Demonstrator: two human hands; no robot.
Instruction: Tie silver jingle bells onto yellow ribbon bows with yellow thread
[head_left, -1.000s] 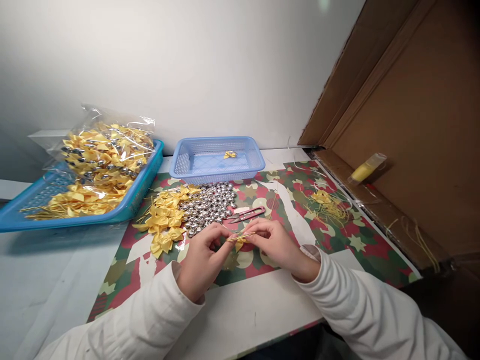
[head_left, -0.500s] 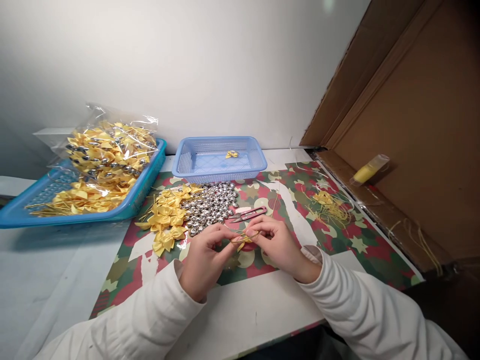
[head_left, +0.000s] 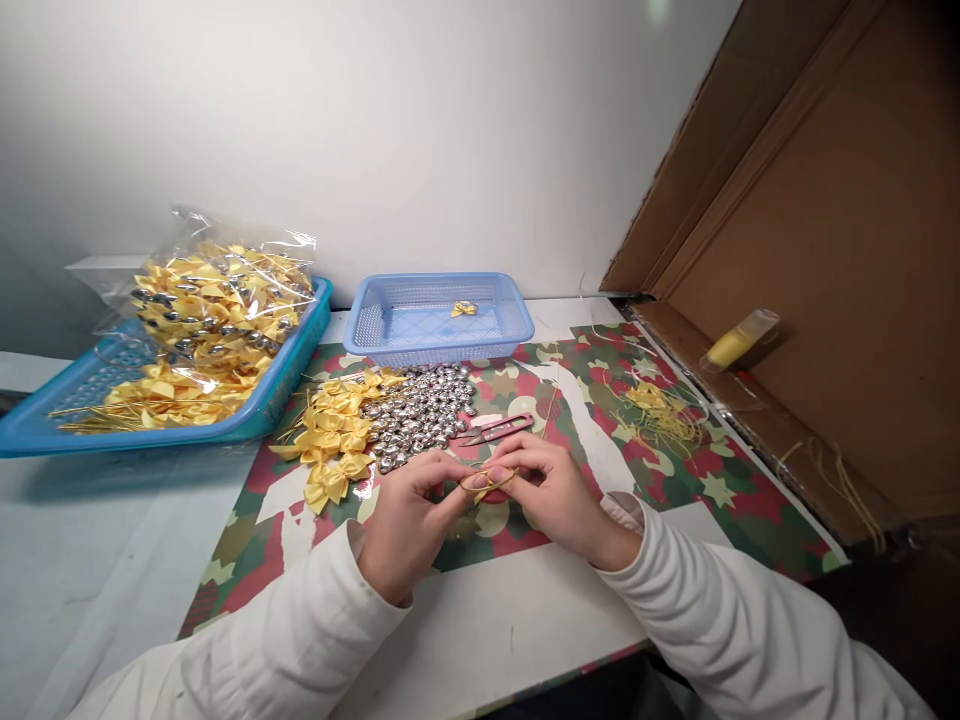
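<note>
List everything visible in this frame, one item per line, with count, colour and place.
gold cord: one loop, gold, pinched between both hands.
loose bows: pile, yellow, left of the bells.
bells: heap, silver, mat centre.
snips: one, pink, beyond the hands.
small basket: one, light blue, by wall.
large tray: one, blue, far left.
bag: one, clear, on tray.
cord scraps: tangle, yellow, mat right.
left hand: one.
right hand: one.

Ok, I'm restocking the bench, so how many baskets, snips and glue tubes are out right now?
Blue baskets: 2 (large basket, small basket)
Pink snips: 1
Yellow tube, contents unclear: 1
Total: 4
</note>
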